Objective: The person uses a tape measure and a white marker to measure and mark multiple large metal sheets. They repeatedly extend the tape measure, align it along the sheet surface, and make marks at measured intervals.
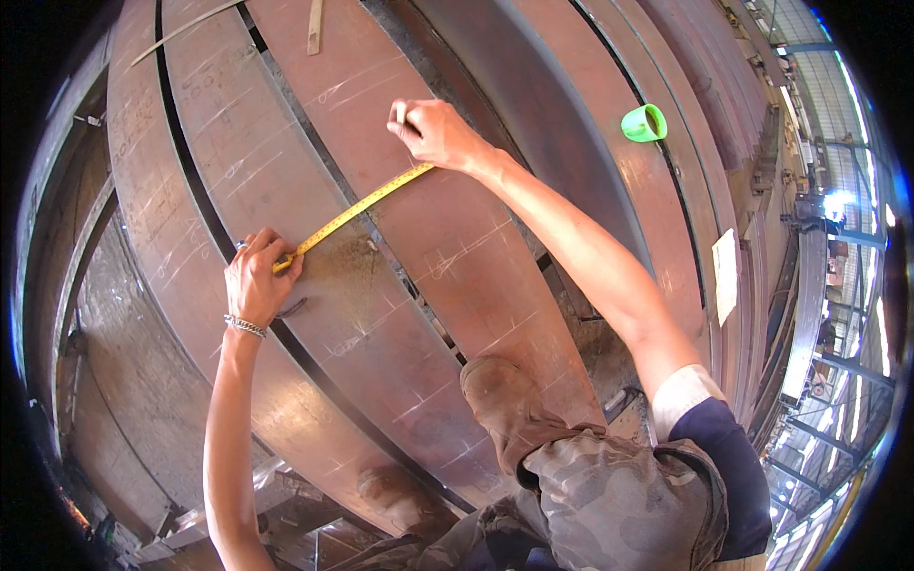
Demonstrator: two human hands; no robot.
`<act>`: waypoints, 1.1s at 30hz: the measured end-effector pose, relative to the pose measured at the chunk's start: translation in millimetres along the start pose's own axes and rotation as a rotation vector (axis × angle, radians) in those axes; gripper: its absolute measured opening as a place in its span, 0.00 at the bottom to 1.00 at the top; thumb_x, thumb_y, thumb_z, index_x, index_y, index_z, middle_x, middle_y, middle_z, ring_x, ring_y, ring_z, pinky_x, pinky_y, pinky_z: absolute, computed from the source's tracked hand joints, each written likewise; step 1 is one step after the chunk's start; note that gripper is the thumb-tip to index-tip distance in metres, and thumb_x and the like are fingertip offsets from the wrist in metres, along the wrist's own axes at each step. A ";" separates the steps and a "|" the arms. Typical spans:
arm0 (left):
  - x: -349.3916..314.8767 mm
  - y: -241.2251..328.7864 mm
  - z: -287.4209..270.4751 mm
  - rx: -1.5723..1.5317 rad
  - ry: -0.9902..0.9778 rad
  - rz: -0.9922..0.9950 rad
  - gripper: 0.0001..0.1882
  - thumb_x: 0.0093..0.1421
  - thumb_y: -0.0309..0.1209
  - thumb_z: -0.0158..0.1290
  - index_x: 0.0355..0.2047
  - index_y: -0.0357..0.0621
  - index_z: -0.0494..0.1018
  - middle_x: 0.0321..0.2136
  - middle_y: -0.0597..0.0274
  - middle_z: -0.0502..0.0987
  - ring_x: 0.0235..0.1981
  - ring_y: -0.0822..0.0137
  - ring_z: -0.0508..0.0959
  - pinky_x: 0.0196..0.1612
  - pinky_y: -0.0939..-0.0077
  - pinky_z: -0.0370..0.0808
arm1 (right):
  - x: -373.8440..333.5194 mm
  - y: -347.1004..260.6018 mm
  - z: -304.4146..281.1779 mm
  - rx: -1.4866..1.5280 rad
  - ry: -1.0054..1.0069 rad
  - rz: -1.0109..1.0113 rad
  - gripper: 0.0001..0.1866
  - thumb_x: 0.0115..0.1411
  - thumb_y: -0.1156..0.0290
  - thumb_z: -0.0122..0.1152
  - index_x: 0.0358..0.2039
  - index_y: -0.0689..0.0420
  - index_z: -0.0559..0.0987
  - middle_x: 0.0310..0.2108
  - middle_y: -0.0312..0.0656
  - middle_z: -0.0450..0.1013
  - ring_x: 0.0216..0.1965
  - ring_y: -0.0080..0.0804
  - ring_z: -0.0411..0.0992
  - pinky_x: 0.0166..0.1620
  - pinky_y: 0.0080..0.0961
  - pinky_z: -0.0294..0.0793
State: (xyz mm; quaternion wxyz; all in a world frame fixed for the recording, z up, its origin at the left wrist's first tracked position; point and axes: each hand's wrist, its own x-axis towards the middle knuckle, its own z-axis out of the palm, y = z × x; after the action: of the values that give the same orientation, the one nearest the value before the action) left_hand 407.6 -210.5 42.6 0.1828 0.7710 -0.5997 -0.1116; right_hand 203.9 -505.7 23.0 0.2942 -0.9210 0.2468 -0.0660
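A yellow tape measure [367, 203] lies stretched slantwise across brown steel plates [476, 249]. My left hand [255, 279], wearing a ring and a chain bracelet, grips its near left end, where a small dark and yellow part shows at the fingertips. At the far right end, the blade disappears beneath the heel of my right hand [440, 136]. The fingers of that hand are curled closed, and what they hold is hidden. Thin pale marking lines cross the plates around both hands.
Long dark gaps separate the plates. A green cup [644, 124] stands to the right, with a pale sheet [725, 276] nearer me. A flat strip [314, 27] lies at the far edge. My boots [495, 385] rest on the plates. A bright light [838, 205] glows far right.
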 end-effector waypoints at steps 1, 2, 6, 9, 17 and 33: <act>0.5 0.1 0.5 -0.002 0.007 0.005 0.06 0.53 0.32 0.67 0.29 0.45 0.82 0.34 0.65 0.79 0.38 0.58 0.81 0.41 0.62 0.80 | -1.0 -1.0 -1.9 0.077 0.108 -0.039 0.13 0.68 0.65 0.61 0.33 0.62 0.80 0.25 0.52 0.78 0.29 0.47 0.80 0.33 0.39 0.76; 0.7 -0.2 1.0 -0.002 0.014 0.009 0.07 0.53 0.32 0.67 0.29 0.45 0.82 0.34 0.64 0.79 0.38 0.58 0.81 0.41 0.62 0.80 | -1.5 -1.9 -3.2 0.164 0.228 -0.106 0.12 0.68 0.65 0.61 0.34 0.62 0.80 0.25 0.55 0.78 0.29 0.51 0.80 0.33 0.41 0.76; 3.1 -3.9 3.6 0.023 0.023 0.006 0.07 0.53 0.32 0.67 0.30 0.45 0.82 0.34 0.64 0.79 0.38 0.58 0.81 0.41 0.62 0.80 | -1.2 -0.2 -11.6 0.188 0.263 -0.021 0.11 0.68 0.65 0.61 0.35 0.60 0.80 0.23 0.51 0.77 0.24 0.48 0.78 0.30 0.39 0.74; 2.9 -5.1 4.4 0.016 0.027 0.020 0.07 0.53 0.32 0.67 0.30 0.45 0.82 0.33 0.64 0.79 0.38 0.57 0.81 0.40 0.62 0.80 | -5.9 -0.7 -17.3 0.225 0.256 0.008 0.11 0.68 0.65 0.61 0.34 0.60 0.80 0.23 0.49 0.78 0.23 0.45 0.77 0.30 0.37 0.74; 1.3 -0.1 -4.6 -0.011 0.055 0.044 0.07 0.53 0.32 0.66 0.30 0.46 0.81 0.33 0.64 0.78 0.37 0.58 0.81 0.38 0.63 0.80 | -16.5 -22.0 -31.5 0.380 0.334 0.063 0.10 0.71 0.65 0.61 0.37 0.59 0.81 0.26 0.34 0.79 0.26 0.15 0.74 0.27 0.18 0.72; -64.9 -64.6 -69.7 0.109 -0.004 0.040 0.07 0.53 0.30 0.67 0.30 0.45 0.80 0.32 0.64 0.78 0.35 0.60 0.80 0.38 0.64 0.80 | -29.6 -83.3 -58.6 0.647 0.292 0.045 0.11 0.73 0.65 0.59 0.39 0.60 0.81 0.32 0.35 0.78 0.31 0.16 0.75 0.29 0.15 0.76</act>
State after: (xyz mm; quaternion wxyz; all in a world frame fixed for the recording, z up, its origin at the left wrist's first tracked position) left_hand 475.3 -123.7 76.0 0.1417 0.7676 -0.6204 -0.0766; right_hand 197.2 -462.2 119.5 0.5336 -0.7554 0.2726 -0.2651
